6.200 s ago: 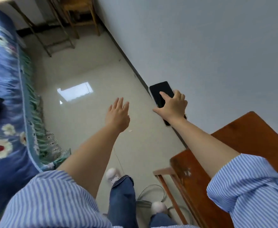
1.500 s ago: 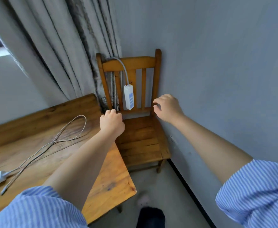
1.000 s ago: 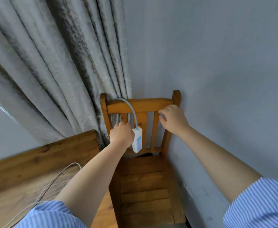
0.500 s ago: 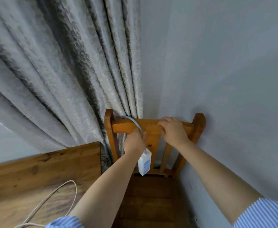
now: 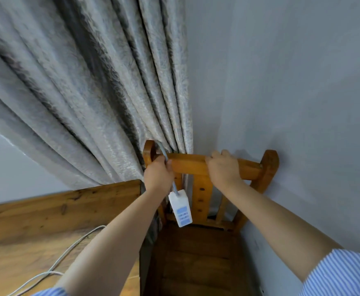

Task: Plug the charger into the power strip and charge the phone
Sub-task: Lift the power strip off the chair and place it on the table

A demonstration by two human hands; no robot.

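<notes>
A white power strip [image 5: 180, 208] with blue sockets hangs by its grey cord [image 5: 161, 151] in front of a wooden chair's back. The cord runs up over the chair's top rail [image 5: 188, 165] at its left end. My left hand [image 5: 158, 175] is closed around the cord just above the strip. My right hand [image 5: 223, 167] grips the top rail near its middle. A white charger cable [image 5: 68, 252] lies on the wooden table at the lower left; its plug is out of view. No phone is in view.
A grey patterned curtain [image 5: 93, 92] hangs behind the chair and table. The wooden table [image 5: 36, 227] stands left of the chair, tight against it. A grey wall [image 5: 292, 92] runs along the right, touching the chair's right post. The chair seat [image 5: 196, 259] lies below.
I have come closer to the chair. My left hand rose from beside the strip to close on its cord. My right hand moved from the chair's slats onto the top rail.
</notes>
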